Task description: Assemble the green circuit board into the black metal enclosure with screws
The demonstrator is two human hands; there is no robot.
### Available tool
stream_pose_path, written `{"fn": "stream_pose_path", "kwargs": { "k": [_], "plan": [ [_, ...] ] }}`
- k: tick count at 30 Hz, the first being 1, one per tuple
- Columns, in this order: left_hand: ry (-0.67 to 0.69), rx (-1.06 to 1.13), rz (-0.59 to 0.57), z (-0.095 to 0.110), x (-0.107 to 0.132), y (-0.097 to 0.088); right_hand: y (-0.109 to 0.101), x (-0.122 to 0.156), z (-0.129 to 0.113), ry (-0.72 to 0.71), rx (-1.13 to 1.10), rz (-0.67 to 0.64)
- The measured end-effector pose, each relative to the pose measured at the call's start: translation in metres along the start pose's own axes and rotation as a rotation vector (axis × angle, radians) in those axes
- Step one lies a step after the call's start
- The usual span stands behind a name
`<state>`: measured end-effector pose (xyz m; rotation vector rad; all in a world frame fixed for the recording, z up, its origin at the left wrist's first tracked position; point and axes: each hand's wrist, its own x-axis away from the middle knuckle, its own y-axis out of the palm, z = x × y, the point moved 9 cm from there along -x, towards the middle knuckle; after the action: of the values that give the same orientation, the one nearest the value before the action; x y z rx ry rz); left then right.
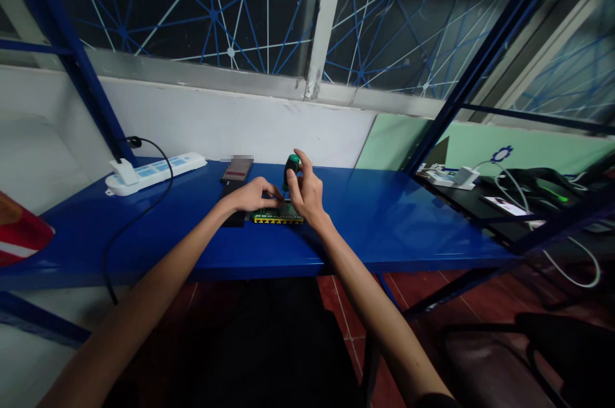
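Note:
A small green circuit board with a yellow-marked edge lies on the blue table. My right hand is closed around a green-handled screwdriver, held upright with its tip down on the board. Just left of it, my left hand rests on the board's near-left part, fingers curled and pinched together at the screwdriver's tip. What those fingers hold, if anything, is too small to see. A black flat object lies under my left wrist.
A white power strip with a plug and black cable sits at the table's back left. A dark phone-like device lies behind the board. Right of the table, a black shelf holds chargers, white cables and devices. A red object is far left.

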<state>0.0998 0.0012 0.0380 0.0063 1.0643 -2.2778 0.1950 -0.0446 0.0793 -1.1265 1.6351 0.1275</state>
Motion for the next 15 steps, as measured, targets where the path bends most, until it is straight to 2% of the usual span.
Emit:
{"fn": "stream_pose_path", "kwargs": {
  "k": [8,15],
  "plan": [
    [-0.030,-0.002,0.101,-0.0040,-0.0003,-0.0062,0.0015,0.0003,0.0020,0.011,0.016,-0.010],
    [-0.029,0.002,0.097,-0.0031,-0.0005,-0.0059,-0.0003,-0.0009,-0.0003,0.004,0.015,-0.002]
  ]
}}
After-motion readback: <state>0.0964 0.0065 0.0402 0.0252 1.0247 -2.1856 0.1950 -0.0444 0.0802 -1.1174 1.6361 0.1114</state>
